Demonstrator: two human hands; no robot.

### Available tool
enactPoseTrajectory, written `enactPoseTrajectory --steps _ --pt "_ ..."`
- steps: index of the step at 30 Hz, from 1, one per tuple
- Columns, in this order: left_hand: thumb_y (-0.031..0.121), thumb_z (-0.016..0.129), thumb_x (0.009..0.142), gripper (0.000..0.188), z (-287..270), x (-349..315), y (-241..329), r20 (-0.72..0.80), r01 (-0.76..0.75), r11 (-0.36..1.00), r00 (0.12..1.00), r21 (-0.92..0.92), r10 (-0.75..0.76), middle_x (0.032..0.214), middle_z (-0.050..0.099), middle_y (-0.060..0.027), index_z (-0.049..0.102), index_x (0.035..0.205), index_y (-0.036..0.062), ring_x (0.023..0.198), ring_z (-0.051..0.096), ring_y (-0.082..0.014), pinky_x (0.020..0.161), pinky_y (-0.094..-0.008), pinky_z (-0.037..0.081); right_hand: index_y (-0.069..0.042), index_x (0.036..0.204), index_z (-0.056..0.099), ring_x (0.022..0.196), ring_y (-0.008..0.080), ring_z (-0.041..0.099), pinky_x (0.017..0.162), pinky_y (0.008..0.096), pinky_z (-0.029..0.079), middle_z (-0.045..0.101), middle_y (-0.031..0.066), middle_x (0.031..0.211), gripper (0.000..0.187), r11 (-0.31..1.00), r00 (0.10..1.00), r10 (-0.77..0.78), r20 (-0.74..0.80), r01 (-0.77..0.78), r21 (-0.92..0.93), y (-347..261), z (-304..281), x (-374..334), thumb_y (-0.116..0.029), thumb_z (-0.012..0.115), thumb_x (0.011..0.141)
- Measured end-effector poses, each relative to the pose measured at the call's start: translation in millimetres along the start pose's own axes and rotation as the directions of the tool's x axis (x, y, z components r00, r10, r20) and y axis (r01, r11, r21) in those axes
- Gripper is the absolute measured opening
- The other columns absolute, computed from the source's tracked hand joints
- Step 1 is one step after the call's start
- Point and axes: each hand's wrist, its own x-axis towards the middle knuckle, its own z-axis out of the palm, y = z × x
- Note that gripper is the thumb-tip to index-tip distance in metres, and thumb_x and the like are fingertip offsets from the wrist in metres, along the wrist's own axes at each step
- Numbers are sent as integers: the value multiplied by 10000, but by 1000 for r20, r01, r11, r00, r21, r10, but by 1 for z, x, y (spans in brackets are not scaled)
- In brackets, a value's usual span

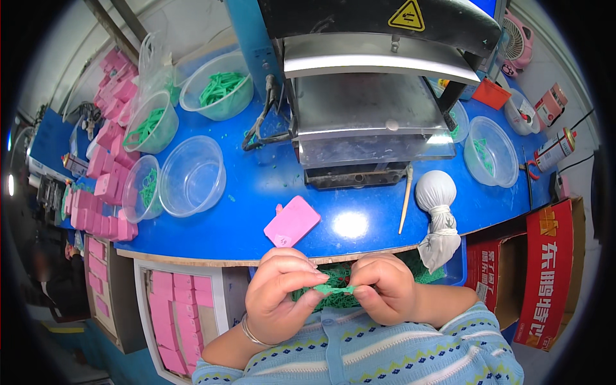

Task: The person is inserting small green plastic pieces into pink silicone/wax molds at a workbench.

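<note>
A small, thin green rubbery piece [335, 290] is stretched between my two hands, above my lap. My left hand [281, 295] pinches one end between thumb and forefinger, its other fingers curled. The opposite end is gripped the same way by my right hand [387, 289]. Just beneath and behind them lies a heap of tangled green strips [420, 264] in a blue bin [456, 268], partly hidden by my hands. On the blue table beyond my left hand rests a pink block [292, 222] with a small tab on its far side.
A press machine [366, 106] stands at the table's middle. Right of it lie a wooden-handled brush [406, 200] and a white cloth-wrapped ball [436, 190]. Clear plastic bowls [192, 176] stand on both sides, several with green pieces. Pink blocks [109, 183] pile up left; a red carton [545, 276] stands right.
</note>
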Motion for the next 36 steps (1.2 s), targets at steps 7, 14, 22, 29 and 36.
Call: enactPoseTrajectory --steps 7,14,22,29,36 --pt "32 739 677 310 2 3 5 18 67 990 998 -122 -66 902 576 -72 618 963 20 843 545 -205 728 -314 438 -11 779 527 517 233 512 469 315 399 537 89 656 90 1000 1000 13 9 -13 14 -1 4 2 -60 598 807" --pt "40 715 728 264 4 -1 0 97 130 913 990 -385 -101 961 546 -98 608 966 2 870 532 -206 747 -312 446 -31 751 535 501 218 498 453 322 378 522 61 639 99 998 998 39 56 -36 -47 -6 6 5 -63 625 776" --pt "7 696 733 191 4 -2 4 69 87 941 995 -328 -68 938 531 -89 614 905 21 871 525 -207 749 -306 449 -40 735 531 470 198 489 437 306 370 510 55 607 124 988 1000 -17 1 17 -155 -10 3 3 -74 650 740" --pt "26 739 697 314 14 -1 13 -27 126 911 989 -393 -148 972 512 -85 576 963 1 896 512 -202 792 -308 436 -43 749 532 504 216 523 455 311 393 544 69 646 142 960 997 -75 -32 63 -272 -13 3 3 -86 664 720" --pt "53 777 657 371 5 -2 6 138 236 903 970 -358 -199 957 550 -89 589 971 -11 890 531 -189 795 -302 436 -28 828 543 541 236 543 478 323 408 561 88 695 154 965 990 -119 -75 97 -242 -9 5 -1 -73 649 727"
